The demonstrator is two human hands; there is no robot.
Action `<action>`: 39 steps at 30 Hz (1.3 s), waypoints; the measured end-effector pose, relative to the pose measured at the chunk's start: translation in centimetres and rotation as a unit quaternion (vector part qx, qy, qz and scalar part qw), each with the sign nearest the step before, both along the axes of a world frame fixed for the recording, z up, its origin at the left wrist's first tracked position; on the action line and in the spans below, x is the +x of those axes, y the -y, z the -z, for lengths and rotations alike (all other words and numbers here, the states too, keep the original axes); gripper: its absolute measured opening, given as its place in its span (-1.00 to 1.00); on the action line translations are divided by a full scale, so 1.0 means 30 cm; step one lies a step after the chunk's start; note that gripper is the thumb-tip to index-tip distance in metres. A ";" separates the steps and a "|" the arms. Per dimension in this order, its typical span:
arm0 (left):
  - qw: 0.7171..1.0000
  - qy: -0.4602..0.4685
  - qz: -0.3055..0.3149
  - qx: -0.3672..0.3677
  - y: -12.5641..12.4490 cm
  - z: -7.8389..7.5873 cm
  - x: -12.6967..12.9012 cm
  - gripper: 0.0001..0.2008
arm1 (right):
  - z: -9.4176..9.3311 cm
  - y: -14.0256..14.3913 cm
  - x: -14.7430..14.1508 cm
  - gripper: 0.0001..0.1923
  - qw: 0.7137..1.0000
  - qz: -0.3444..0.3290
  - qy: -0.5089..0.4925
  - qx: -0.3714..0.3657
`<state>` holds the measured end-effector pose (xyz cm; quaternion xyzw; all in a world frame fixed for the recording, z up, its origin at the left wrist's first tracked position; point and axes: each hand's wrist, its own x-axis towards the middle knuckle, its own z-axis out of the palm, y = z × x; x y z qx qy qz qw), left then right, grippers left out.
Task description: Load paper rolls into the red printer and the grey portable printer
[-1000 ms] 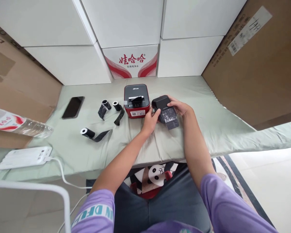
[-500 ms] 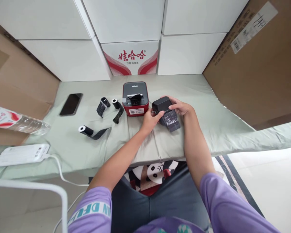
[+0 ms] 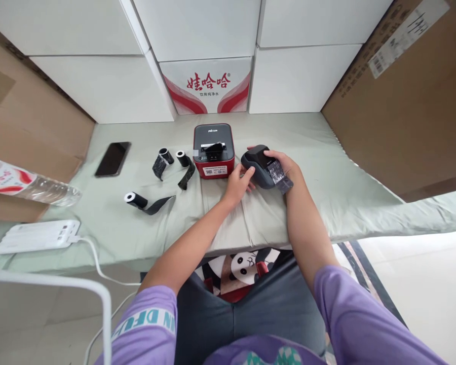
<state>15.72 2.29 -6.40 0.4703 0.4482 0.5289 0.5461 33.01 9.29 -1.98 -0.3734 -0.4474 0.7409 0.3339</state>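
Hands at frame centre: right hand grasping a black printer with paper strip protruding, left hand touching its near edge, beside the red printer; three rolls lie unloaded left on the bench.

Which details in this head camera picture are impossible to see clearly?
- Black device, head view: its right side is hidden by the right hand.
- Label on the red printer: print too small to read.
- Water bottle: cut off by the left edge.
- Left hand: its fingers' contact underneath is hidden.
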 end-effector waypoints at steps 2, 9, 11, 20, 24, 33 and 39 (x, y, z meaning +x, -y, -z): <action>1.000 0.005 0.007 -0.012 -0.002 -0.008 -0.002 -0.65 | -0.009 0.006 -0.003 -0.35 1.000 -0.003 -0.005 0.006; 0.998 0.020 0.028 -0.044 -0.006 -0.029 -0.014 -0.70 | -0.003 0.002 -0.006 -0.32 1.000 0.009 -0.008 0.005; 0.998 0.022 0.032 -0.045 -0.007 -0.028 -0.016 -0.69 | 0.000 0.001 -0.006 -0.32 1.000 0.005 -0.014 0.007; 0.998 -0.025 -0.012 -0.055 -0.016 -0.016 -0.005 -0.76 | 0.044 -0.081 -0.008 -0.40 0.993 0.100 0.026 0.065; 0.998 -0.065 0.008 -0.023 -0.017 -0.002 -0.003 -0.48 | 0.087 -0.136 -0.025 -0.39 0.963 0.224 0.084 0.125; 0.994 -0.107 0.028 -0.020 -0.035 0.053 -0.014 -0.24 | 0.107 -0.161 -0.037 -0.38 0.931 0.231 0.161 0.231; 0.993 -0.110 0.046 0.016 -0.038 0.064 -0.018 -0.26 | 0.108 -0.147 -0.031 -0.45 0.949 0.228 0.137 0.171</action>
